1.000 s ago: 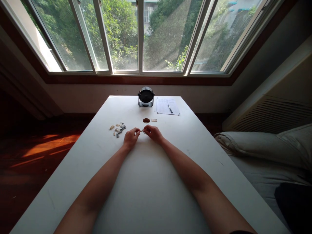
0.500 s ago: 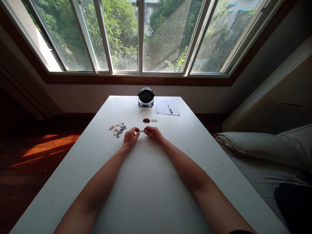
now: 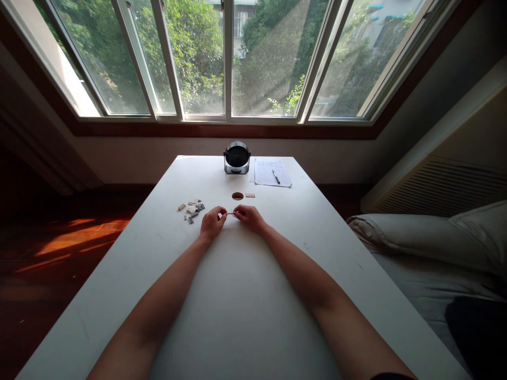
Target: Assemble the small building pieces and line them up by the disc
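Fingertips of my left hand [image 3: 213, 221] and my right hand [image 3: 249, 217] pinch a small, thin tan building-block piece [image 3: 230, 213] from either end, just above the white table. Its exact shape is largely covered by the fingers. To the left of my left hand lies a loose pile of tan, white and grey building bricks [image 3: 193, 209]. Beyond my right hand a flat tan studded plate [image 3: 250, 195] rests on the table, beside a round hole [image 3: 237, 196] in the tabletop.
A round black device on a stand [image 3: 236, 157] stands at the table's far side. Right of it, a pen [image 3: 276, 177] lies on sheets of paper [image 3: 263, 171]. The white table [image 3: 245, 295] reaches toward the window; a bed [image 3: 415, 274] is on the right.
Both hands stay in nearly the same place, still pinching the small piece, which appears slightly turned. The pile and the plate have not moved.
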`<control>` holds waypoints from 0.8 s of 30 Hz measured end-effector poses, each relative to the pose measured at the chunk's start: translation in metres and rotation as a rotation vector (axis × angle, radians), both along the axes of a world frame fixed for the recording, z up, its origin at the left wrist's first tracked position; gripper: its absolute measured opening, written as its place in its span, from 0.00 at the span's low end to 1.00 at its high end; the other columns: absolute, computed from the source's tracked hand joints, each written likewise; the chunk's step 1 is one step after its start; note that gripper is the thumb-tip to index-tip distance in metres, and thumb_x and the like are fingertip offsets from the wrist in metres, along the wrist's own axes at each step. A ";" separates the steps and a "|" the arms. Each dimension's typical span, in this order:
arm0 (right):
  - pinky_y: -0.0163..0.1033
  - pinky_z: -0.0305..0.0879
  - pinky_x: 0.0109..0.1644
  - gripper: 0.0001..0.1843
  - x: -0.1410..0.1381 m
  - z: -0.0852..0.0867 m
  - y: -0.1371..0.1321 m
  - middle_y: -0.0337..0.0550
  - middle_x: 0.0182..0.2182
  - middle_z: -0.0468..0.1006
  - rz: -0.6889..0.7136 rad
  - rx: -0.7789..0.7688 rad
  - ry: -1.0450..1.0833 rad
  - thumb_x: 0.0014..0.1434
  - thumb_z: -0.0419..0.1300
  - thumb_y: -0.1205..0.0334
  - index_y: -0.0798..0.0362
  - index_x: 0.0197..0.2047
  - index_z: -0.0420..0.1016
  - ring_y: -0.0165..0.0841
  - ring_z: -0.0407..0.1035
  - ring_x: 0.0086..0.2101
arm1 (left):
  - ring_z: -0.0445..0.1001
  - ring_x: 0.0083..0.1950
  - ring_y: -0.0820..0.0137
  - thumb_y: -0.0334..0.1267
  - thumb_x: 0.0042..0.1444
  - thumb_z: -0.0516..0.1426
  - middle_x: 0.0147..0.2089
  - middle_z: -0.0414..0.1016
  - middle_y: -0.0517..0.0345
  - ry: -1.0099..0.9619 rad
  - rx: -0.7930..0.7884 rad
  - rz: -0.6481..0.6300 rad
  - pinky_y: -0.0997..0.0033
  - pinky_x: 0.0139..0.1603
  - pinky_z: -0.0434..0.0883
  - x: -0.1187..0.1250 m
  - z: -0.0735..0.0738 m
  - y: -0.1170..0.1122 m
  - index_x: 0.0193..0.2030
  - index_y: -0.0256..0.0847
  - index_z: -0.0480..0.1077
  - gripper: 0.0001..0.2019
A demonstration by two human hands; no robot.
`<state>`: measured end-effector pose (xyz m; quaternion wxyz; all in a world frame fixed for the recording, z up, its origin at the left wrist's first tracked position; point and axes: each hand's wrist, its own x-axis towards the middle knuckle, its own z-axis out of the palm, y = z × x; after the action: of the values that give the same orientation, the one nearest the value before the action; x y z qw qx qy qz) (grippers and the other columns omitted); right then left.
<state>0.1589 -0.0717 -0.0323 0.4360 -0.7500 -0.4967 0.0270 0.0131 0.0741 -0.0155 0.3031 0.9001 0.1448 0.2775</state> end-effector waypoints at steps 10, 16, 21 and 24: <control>0.33 0.56 0.33 0.10 0.001 -0.001 0.000 0.37 0.27 0.76 -0.011 -0.007 0.005 0.62 0.59 0.54 0.51 0.40 0.78 0.28 0.63 0.27 | 0.71 0.30 0.72 0.39 0.60 0.55 0.37 0.79 0.59 0.002 -0.011 0.012 0.71 0.35 0.66 0.001 -0.002 0.000 0.42 0.43 0.73 0.07; 0.34 0.57 0.33 0.10 0.000 0.001 0.000 0.38 0.28 0.76 -0.008 -0.009 0.024 0.61 0.60 0.55 0.51 0.40 0.77 0.29 0.63 0.27 | 0.71 0.31 0.71 0.40 0.61 0.55 0.39 0.80 0.57 0.015 -0.027 -0.025 0.71 0.36 0.67 0.001 -0.001 0.000 0.45 0.43 0.74 0.09; 0.34 0.56 0.33 0.10 -0.001 0.001 0.000 0.37 0.27 0.75 -0.009 -0.001 0.021 0.61 0.60 0.54 0.51 0.40 0.77 0.28 0.62 0.27 | 0.71 0.32 0.70 0.40 0.62 0.55 0.39 0.79 0.57 0.014 -0.022 -0.030 0.71 0.37 0.67 0.000 0.001 0.000 0.43 0.42 0.75 0.09; 0.33 0.56 0.32 0.10 -0.001 0.000 0.000 0.36 0.27 0.75 0.004 0.008 0.018 0.61 0.61 0.54 0.51 0.40 0.77 0.28 0.62 0.26 | 0.71 0.32 0.71 0.39 0.62 0.54 0.40 0.79 0.56 0.005 -0.021 -0.031 0.71 0.37 0.67 0.000 0.001 0.000 0.42 0.42 0.74 0.09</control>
<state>0.1578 -0.0718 -0.0320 0.4434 -0.7470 -0.4943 0.0325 0.0132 0.0744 -0.0147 0.3167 0.8995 0.1346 0.2692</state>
